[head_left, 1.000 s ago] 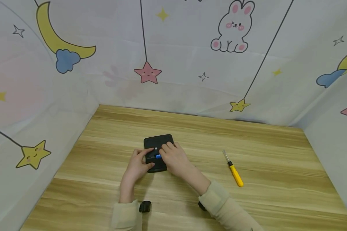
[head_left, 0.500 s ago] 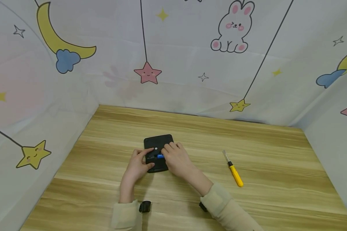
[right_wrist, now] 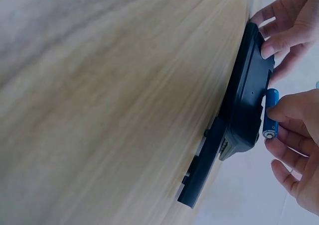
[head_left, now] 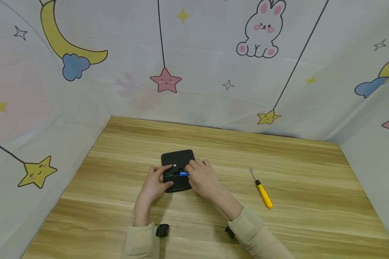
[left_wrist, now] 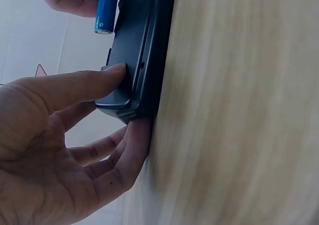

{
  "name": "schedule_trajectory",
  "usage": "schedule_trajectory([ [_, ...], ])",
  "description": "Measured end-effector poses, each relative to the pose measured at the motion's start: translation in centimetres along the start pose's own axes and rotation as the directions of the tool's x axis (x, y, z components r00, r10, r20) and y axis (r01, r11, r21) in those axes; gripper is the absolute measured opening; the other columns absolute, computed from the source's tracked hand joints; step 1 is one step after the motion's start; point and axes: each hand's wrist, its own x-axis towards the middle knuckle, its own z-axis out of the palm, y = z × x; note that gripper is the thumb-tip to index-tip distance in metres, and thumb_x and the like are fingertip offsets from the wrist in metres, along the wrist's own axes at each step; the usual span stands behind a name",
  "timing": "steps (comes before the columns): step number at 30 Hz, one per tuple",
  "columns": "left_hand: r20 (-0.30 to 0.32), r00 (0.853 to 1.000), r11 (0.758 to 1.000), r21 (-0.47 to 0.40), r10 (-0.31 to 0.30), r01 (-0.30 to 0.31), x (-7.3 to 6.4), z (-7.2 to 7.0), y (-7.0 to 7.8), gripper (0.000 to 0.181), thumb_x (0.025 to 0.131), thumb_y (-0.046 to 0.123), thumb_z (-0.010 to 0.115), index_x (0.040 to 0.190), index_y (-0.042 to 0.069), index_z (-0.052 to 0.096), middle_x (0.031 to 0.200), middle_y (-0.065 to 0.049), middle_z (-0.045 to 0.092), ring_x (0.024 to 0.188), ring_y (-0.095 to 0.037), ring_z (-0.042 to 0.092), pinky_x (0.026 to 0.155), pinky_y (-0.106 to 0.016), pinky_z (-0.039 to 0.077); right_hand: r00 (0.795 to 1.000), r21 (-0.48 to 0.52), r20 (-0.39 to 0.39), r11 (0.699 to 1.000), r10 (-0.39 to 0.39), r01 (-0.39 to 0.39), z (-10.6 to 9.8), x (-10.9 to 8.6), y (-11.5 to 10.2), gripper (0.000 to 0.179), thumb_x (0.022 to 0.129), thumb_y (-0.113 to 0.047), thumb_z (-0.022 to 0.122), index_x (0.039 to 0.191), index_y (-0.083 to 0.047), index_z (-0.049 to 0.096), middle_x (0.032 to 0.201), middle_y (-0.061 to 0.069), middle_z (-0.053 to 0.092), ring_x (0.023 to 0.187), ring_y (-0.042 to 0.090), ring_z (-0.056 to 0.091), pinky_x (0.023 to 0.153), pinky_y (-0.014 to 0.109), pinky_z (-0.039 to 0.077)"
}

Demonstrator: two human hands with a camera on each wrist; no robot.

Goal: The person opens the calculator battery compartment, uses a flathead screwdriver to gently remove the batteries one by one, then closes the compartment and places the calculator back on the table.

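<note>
A flat black device [head_left: 178, 157] lies back side up on the table, with a slot in the middle of its back. My left hand [head_left: 153, 184] grips its left end; in the left wrist view the thumb rests on the back and fingers reach round the edge. My right hand [head_left: 203, 178] pinches a blue battery [right_wrist: 270, 98] between thumb and fingers. The battery is outside the slot, tilted just over the device, one metal end showing in the right wrist view. A narrow black strip, looking like a cover [right_wrist: 204, 163], lies beside the device's near end there.
A screwdriver [head_left: 262, 192] with a yellow handle lies to the right on the wooden table [head_left: 311, 180]. Printed cloth walls [head_left: 207, 100] stand at the back and both sides. Black wrist mounts [head_left: 162, 230] sit at the sleeves.
My right hand has moved a little to the right, drawing the battery up out of the slot, so more of the slot shows. The left hand and device have stayed in place.
</note>
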Motion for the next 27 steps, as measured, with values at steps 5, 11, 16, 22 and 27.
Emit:
schedule_trajectory([
  [5, 0.001, 1.000, 1.000, 0.001, 0.001, -0.001, 0.0, 0.0, 0.0, 0.059, 0.081, 0.008, 0.073, 0.137, 0.015, 0.054, 0.125, -0.020, 0.044, 0.073, -0.017, 0.047, 0.062, -0.026, 0.039, 1.000, 0.027, 0.008, 0.999, 0.022, -0.022, -0.1, -0.2, 0.4, 0.016, 0.085, -0.021, 0.068, 0.101, -0.016, 0.067, 0.099, -0.003, 0.064, 0.095, 0.016, 0.056, 0.083, 0.033, 0.043],
  [11, 0.003, 1.000, 1.000, 0.001, -0.005, 0.005, 0.0, 0.0, 0.1, 0.059, 0.081, 0.008, 0.073, 0.137, 0.016, 0.055, 0.124, -0.020, 0.044, 0.074, -0.018, 0.048, 0.063, -0.026, 0.039, 0.999, 0.067, -0.001, 0.997, 0.046, -0.046, -0.2, -0.6, 0.7, 0.016, 0.083, -0.020, 0.070, 0.098, -0.015, 0.067, 0.096, -0.002, 0.064, 0.093, 0.016, 0.056, 0.080, 0.032, 0.043],
  [16, 0.002, 1.000, 1.000, 0.003, 0.004, -0.004, 0.0, 0.0, 0.0, 0.059, 0.081, 0.007, 0.073, 0.137, 0.016, 0.055, 0.123, -0.020, 0.044, 0.074, -0.018, 0.047, 0.063, -0.026, 0.038, 0.997, 0.097, -0.006, 0.993, 0.075, -0.074, -0.2, -1.0, 0.9, 0.016, 0.082, -0.017, 0.070, 0.097, -0.014, 0.067, 0.095, -0.002, 0.065, 0.091, 0.016, 0.057, 0.080, 0.032, 0.043],
  [22, 0.004, 1.000, 1.000, 0.000, 0.002, -0.002, 0.0, 0.0, 0.0, 0.060, 0.081, 0.007, 0.073, 0.137, 0.016, 0.054, 0.124, -0.020, 0.044, 0.075, -0.018, 0.047, 0.064, -0.026, 0.038, 0.995, 0.128, -0.008, 0.986, 0.104, -0.102, 0.0, -1.6, 1.5, 0.015, 0.082, -0.015, 0.071, 0.097, -0.013, 0.068, 0.092, -0.001, 0.065, 0.087, 0.017, 0.056, 0.078, 0.032, 0.043],
  [27, 0.002, 1.000, 1.000, 0.004, 0.008, -0.008, -0.1, 0.0, 0.0, 0.060, 0.081, 0.007, 0.073, 0.137, 0.015, 0.055, 0.123, -0.020, 0.044, 0.075, -0.018, 0.047, 0.064, -0.026, 0.039, 0.993, 0.131, -0.038, 0.986, 0.112, -0.106, -0.2, -2.0, 2.1, 0.012, 0.081, -0.013, 0.071, 0.093, -0.012, 0.069, 0.089, -0.001, 0.065, 0.083, 0.017, 0.055, 0.076, 0.032, 0.043],
])
